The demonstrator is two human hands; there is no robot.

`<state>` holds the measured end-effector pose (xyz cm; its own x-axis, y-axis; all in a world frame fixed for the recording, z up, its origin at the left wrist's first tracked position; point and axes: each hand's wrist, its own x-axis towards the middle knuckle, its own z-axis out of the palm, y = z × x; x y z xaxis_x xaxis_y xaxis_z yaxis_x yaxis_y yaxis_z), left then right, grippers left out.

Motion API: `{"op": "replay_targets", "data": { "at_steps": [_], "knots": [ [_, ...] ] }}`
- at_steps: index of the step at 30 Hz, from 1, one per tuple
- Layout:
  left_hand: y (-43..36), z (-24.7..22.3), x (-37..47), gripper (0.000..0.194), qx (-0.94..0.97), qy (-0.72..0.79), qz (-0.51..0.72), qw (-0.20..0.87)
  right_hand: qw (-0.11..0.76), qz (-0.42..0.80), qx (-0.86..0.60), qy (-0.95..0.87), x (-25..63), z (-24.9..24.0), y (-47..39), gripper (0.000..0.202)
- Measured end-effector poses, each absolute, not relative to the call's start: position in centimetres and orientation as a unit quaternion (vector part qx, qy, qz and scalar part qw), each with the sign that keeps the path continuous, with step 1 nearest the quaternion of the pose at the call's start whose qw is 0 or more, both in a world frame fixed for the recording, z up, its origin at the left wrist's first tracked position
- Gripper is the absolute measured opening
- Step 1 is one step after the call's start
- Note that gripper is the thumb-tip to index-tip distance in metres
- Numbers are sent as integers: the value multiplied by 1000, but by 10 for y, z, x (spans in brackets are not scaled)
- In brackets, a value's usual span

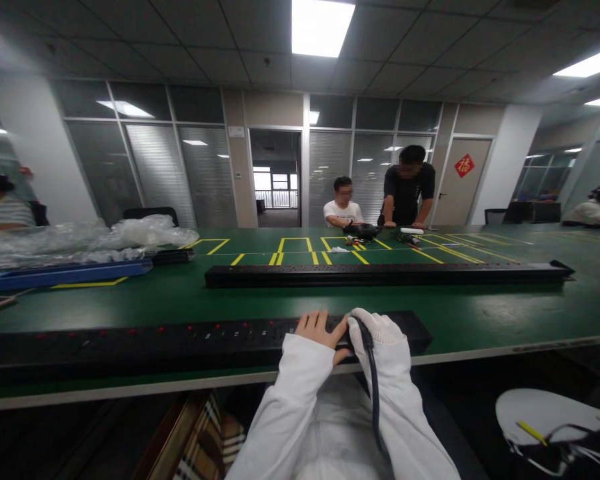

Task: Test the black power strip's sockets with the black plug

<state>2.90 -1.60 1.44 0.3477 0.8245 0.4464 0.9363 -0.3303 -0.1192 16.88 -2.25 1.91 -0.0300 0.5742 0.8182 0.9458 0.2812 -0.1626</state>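
Observation:
A long black power strip [180,343] with a row of small red dots lies along the near edge of the table. My bare left hand [323,330] grips it close to its right end, fingers over the top and thumb at the front. Right beside it, my right hand [377,330], in a white glove, is closed around the plug end of a black power cord [373,393] and rests against the strip. The cord runs down over my right sleeve toward my lap. What the plug meets is hidden by my hands.
Another long black power strip [380,274] lies farther back on the green table [250,301], near yellow tape marks. Clear plastic wrap [145,232] and a blue strip [75,273] are at left. Two people stand or sit across the table. A white stool [535,413] with cables is lower right.

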Motion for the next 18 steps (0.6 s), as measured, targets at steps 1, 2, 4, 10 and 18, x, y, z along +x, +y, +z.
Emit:
{"op": "replay_targets", "data": {
  "at_steps": [1,2,4,10,18],
  "knots": [
    [-19,12,29,68,-798,-549,-166,187,423,-220,-554,-683,170,18,-26,28],
    [-22,11,29,69,-795,-548,-177,191,428,-217,-551,-683,170,17,-30,28],
    [-28,9,29,68,-791,-549,-191,193,439,-207,-546,-682,169,15,-36,29],
    [-41,7,16,67,-786,-545,-202,211,437,-226,-554,-672,158,7,-43,31],
    [-45,-2,-4,67,-771,-549,-216,242,443,-246,-530,-680,144,-5,-42,31]
  ]
}}
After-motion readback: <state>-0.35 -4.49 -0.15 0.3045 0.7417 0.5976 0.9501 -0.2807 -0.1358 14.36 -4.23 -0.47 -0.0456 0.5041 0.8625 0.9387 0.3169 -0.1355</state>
